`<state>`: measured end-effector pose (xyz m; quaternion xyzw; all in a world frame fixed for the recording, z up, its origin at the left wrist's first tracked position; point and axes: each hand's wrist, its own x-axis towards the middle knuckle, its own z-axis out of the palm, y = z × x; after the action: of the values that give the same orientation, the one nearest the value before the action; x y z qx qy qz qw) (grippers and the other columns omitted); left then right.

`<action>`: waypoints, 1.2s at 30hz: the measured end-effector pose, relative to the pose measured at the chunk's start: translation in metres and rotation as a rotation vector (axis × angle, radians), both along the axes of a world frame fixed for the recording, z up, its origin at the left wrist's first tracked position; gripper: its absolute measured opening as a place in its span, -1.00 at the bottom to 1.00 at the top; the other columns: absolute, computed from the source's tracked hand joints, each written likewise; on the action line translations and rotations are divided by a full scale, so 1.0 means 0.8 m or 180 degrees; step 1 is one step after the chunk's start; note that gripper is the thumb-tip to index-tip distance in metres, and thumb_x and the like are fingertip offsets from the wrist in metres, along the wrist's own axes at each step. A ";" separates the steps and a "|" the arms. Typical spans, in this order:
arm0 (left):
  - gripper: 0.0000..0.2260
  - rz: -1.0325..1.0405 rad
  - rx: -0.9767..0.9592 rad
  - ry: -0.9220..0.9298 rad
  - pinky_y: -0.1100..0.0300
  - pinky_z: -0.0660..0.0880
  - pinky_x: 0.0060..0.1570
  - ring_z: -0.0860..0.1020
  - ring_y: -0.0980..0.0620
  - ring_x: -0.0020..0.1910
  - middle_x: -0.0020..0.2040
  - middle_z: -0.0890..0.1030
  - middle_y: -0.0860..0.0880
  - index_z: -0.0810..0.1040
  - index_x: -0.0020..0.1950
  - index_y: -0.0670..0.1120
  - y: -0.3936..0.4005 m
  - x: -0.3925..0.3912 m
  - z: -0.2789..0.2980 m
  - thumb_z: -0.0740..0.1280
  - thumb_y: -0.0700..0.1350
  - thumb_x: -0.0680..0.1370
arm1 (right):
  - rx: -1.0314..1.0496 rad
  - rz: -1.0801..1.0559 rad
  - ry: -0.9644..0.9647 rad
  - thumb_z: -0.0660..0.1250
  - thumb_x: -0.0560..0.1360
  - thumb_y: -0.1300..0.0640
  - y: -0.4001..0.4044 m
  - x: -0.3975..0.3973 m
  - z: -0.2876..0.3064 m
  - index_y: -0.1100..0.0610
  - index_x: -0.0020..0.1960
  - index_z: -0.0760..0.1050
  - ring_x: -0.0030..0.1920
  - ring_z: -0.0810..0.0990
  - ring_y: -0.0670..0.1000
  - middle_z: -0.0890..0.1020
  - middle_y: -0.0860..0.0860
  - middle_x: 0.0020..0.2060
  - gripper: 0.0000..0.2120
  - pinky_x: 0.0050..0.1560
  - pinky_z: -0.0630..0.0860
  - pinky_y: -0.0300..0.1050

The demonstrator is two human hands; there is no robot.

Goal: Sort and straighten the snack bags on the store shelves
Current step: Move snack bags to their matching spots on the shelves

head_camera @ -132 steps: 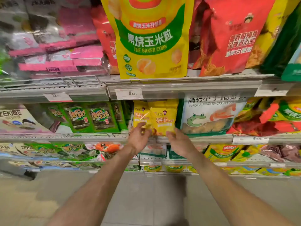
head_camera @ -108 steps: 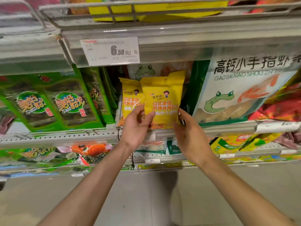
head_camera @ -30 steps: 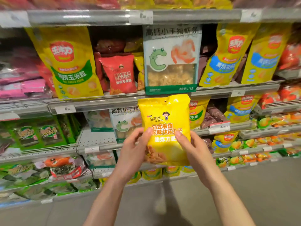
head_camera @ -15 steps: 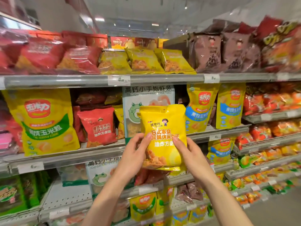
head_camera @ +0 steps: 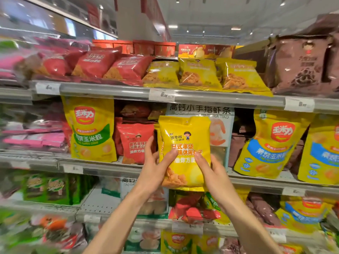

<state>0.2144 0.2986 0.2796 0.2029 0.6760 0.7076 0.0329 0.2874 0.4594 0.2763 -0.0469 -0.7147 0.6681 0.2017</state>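
Observation:
A small yellow snack bag (head_camera: 185, 136) with red lettering is held upright in front of the middle shelf. My left hand (head_camera: 156, 167) grips its lower left edge, thumb on the front, and a second yellow bag edge shows behind it there. My right hand (head_camera: 211, 171) grips the lower right side. Matching yellow bags (head_camera: 199, 74) lie flat on the top shelf (head_camera: 220, 99) just above. A white and green shrimp-stick bag (head_camera: 220, 129) stands right behind the held bag.
Red bags (head_camera: 113, 65) lie left of the yellow ones on the top shelf, brown bags (head_camera: 300, 65) to their right. The middle shelf carries a tall yellow corn bag (head_camera: 91, 129), a red bag (head_camera: 135, 142) and blue-labelled corn bags (head_camera: 271, 143). Lower shelves hold green seaweed packs (head_camera: 47, 187).
Both hands took the yellow bag off a lower shelf and raised it. The view tilted upward, so the top shelf with matching yellow bags now fills the upper frame.

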 end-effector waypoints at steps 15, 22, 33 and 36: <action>-0.23 0.0186 0.0005 -0.0531 -0.13 0.63 0.14 0.73 -0.08 0.05 0.13 0.74 -0.03 0.51 0.38 -0.02 -0.011 -0.012 0.002 0.60 0.18 0.23 | 0.0292 0.0388 -0.0368 0.30 0.59 -0.23 -0.007 -0.013 0.006 -0.21 0.06 0.44 -0.17 0.60 -0.46 0.61 -0.28 0.01 -0.86 -0.16 0.50 -0.48; -0.34 0.0382 0.0342 -0.0575 0.02 0.64 -0.08 0.74 -0.06 -0.03 0.05 0.75 -0.05 0.56 0.28 -0.04 0.009 -0.012 -0.004 0.60 0.09 0.22 | 0.0613 -0.0108 -0.0136 0.33 0.33 -0.54 0.014 -0.010 0.011 -0.12 0.30 0.44 0.23 0.60 -0.18 0.63 -0.14 0.22 -0.29 0.31 0.53 -0.03; -0.13 0.0751 0.0416 -0.0513 0.00 0.64 -0.06 0.72 -0.04 0.03 0.13 0.70 -0.01 0.46 0.33 0.01 -0.035 -0.031 -0.006 0.58 0.24 0.08 | 0.0778 -0.1321 -0.0660 0.44 0.12 -0.60 0.133 -0.107 0.015 0.09 0.42 0.36 0.29 0.58 0.11 0.60 0.05 0.25 0.11 0.31 0.54 0.17; -0.08 0.0819 0.0330 -0.0500 -0.09 0.66 0.01 0.71 -0.08 0.05 0.15 0.69 -0.03 0.43 0.38 0.00 -0.048 -0.036 -0.007 0.59 0.24 0.08 | 0.0578 -0.1247 -0.0628 0.49 0.15 -0.51 0.133 -0.117 0.021 0.10 0.34 0.34 0.20 0.61 0.10 0.61 0.05 0.17 0.00 0.27 0.57 0.17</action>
<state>0.1859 0.2604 0.2736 0.0602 0.6544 0.7536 -0.0158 0.1941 0.5658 0.2933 -0.2314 -0.7654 0.5413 0.2600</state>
